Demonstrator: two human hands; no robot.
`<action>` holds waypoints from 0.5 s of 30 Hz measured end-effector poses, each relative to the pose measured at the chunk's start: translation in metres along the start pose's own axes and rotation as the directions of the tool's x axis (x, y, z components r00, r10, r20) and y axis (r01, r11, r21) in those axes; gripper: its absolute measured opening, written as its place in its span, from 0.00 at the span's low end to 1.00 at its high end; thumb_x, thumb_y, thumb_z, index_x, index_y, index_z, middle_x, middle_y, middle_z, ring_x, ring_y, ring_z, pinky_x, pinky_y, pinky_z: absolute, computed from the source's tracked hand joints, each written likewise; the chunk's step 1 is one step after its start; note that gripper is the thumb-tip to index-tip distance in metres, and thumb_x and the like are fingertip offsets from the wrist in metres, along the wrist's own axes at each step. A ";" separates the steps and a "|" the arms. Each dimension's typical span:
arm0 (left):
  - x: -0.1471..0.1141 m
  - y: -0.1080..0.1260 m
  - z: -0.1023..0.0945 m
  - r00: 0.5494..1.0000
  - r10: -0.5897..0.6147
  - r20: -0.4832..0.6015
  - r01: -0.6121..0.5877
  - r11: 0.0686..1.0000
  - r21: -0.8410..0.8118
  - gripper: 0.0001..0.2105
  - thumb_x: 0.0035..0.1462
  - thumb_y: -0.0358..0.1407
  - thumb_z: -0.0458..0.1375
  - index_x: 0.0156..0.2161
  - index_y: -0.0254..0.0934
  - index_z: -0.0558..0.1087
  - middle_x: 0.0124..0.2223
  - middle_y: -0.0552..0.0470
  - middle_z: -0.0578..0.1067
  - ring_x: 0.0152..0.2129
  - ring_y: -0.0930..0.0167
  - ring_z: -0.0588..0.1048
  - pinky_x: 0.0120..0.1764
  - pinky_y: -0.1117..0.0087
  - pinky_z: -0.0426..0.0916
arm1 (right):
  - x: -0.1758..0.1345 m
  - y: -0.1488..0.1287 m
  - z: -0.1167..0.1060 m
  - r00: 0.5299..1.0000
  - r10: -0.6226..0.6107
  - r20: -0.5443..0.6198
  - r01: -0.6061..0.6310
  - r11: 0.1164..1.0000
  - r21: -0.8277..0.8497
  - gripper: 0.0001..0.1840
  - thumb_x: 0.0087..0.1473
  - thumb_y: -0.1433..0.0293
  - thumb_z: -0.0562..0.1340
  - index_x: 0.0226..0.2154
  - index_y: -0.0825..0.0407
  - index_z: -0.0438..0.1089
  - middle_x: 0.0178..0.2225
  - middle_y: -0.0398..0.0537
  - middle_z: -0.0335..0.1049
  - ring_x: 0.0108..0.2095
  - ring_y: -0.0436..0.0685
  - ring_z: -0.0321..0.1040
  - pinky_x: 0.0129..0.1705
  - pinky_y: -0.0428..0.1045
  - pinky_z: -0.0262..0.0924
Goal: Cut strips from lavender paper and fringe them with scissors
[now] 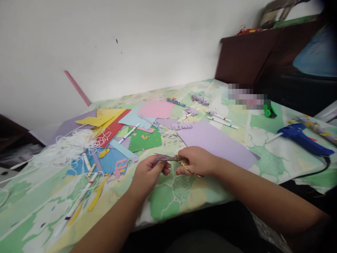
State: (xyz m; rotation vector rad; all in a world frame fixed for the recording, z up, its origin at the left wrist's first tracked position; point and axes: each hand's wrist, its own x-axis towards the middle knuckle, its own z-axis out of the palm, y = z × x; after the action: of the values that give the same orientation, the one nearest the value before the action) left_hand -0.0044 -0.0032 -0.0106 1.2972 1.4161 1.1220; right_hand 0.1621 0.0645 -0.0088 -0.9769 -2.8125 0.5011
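My right hand (196,161) is closed around the gold-handled scissors (172,158), whose blades point left toward my other hand. Pinched in the fingers of my left hand (149,172) is a small piece of purple paper (156,162), mostly hidden by the fingers and overlapped by the blades. Whether the blades are cutting through it I cannot tell. Just beyond my right hand lies a large lilac sheet (216,142). A fringed purple strip (182,126) rests at its far left corner, among small paper scraps.
At left, tangled white string (71,146) lies by coloured sheets, including a green one (146,138), and several markers. A blue glue gun (305,138) with a black cord sits at right. Decorated sticks (200,99) lie toward the wall. A dark wooden cabinet (242,56) stands behind.
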 end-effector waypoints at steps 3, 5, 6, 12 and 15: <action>0.000 -0.001 0.000 1.000 0.010 -0.027 -0.010 1.000 0.001 0.06 0.47 0.34 0.52 0.25 0.34 0.69 0.22 0.55 0.71 0.18 0.77 0.69 0.24 0.76 0.63 | 0.000 0.000 0.002 1.000 -0.011 0.002 0.011 1.000 -0.007 0.27 0.40 0.46 0.47 0.24 0.53 0.61 0.21 0.43 0.61 0.20 0.48 0.52 0.21 0.43 0.41; 0.000 -0.002 0.000 0.999 0.015 -0.034 -0.015 1.000 -0.006 0.06 0.47 0.33 0.51 0.25 0.35 0.69 0.22 0.56 0.71 0.18 0.78 0.68 0.24 0.76 0.63 | 0.001 0.000 0.002 1.000 -0.014 -0.002 0.014 1.000 -0.015 0.27 0.40 0.45 0.47 0.24 0.53 0.61 0.21 0.44 0.61 0.21 0.48 0.52 0.21 0.43 0.41; 0.000 -0.002 0.000 0.999 0.017 -0.035 -0.017 1.000 -0.011 0.06 0.47 0.32 0.51 0.25 0.35 0.69 0.21 0.56 0.71 0.18 0.78 0.68 0.23 0.77 0.63 | 0.001 0.000 0.002 1.000 -0.014 -0.001 0.014 1.000 -0.018 0.28 0.41 0.46 0.46 0.24 0.53 0.61 0.21 0.44 0.61 0.21 0.48 0.52 0.21 0.43 0.41; 0.000 -0.003 0.000 0.998 0.037 -0.057 -0.036 0.999 0.019 0.06 0.46 0.31 0.51 0.23 0.35 0.68 0.20 0.57 0.70 0.17 0.78 0.68 0.24 0.77 0.62 | 0.000 -0.002 0.000 0.999 -0.013 0.048 0.014 1.000 -0.016 0.29 0.41 0.46 0.46 0.26 0.54 0.62 0.22 0.46 0.62 0.21 0.49 0.54 0.21 0.43 0.41; -0.001 -0.004 -0.001 0.997 0.051 -0.054 -0.048 0.998 0.052 0.06 0.47 0.31 0.51 0.23 0.36 0.68 0.19 0.58 0.70 0.17 0.78 0.68 0.25 0.77 0.62 | 0.000 -0.002 0.000 0.997 -0.015 0.075 0.016 1.000 -0.006 0.29 0.42 0.46 0.46 0.26 0.54 0.63 0.23 0.46 0.63 0.22 0.49 0.55 0.21 0.44 0.42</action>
State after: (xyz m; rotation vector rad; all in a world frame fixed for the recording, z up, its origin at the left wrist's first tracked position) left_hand -0.0061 -0.0041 -0.0141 1.3525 1.4682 1.1693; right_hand 0.1610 0.0631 -0.0078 -0.9560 -2.8870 0.5376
